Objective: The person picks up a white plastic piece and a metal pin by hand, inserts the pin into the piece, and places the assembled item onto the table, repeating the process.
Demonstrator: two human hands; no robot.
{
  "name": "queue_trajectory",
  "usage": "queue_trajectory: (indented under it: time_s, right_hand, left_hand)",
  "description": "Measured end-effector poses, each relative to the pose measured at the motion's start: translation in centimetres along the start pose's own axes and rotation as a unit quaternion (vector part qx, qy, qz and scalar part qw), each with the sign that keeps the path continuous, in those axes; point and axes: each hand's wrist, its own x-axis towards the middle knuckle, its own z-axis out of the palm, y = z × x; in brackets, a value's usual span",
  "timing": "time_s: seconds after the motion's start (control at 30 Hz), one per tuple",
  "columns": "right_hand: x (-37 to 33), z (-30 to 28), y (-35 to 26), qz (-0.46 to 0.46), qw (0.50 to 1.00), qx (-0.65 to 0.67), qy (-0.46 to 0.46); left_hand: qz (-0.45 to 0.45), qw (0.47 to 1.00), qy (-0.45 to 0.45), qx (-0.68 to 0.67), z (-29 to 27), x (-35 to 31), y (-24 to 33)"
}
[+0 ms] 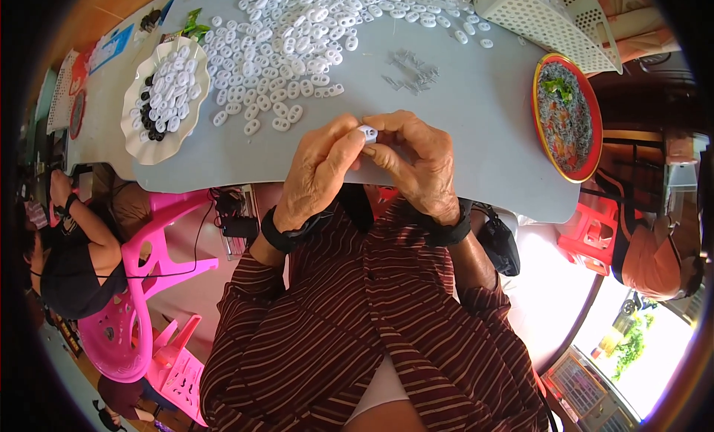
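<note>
At the table's near edge, my left hand (321,163) and my right hand (418,158) meet, thumbs and fingers pinched on one small white two-hole plastic cord lock (369,134). Its holes show between the fingertips, while its lower part is hidden by them. Just beyond the hands lies a loose patch of thin metal springs (413,71). A large heap of similar white cord locks (290,45) spreads over the far left and middle of the table, its nearest pieces beside my left hand.
On the left stands a scalloped white dish (134,139) of white and black pieces. To the right are a red gold-rimmed bowl (538,120) of small grey metal parts and a perforated white basket (520,15). A pink chair (141,283) and other people flank the grey table (483,120).
</note>
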Motion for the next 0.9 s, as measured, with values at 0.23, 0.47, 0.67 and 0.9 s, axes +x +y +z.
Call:
queue_trajectory:
  time_s: [0.23,0.47,0.67,0.9]
  right_hand:
    - [-0.7,-0.4,-1.1,0.107,0.983,0.148,-0.011]
    - [3.4,-6.4,-3.5,-0.023,0.988,-0.116,0.099]
    - [14.0,-17.2,-5.3,-0.145,0.875,-0.425,0.182]
    - [13.9,-11.5,-1.7,-0.207,0.895,-0.394,0.039]
  left_hand:
    - [0.007,0.999,0.011,0.052,0.9,-0.7,0.5]
    - [0.044,0.998,0.017,0.038,0.7,-0.9,0.1]
    - [0.061,0.998,0.027,0.005,0.3,-0.9,-0.7]
    - [0.077,0.994,0.069,0.036,0.7,-0.9,-1.5]
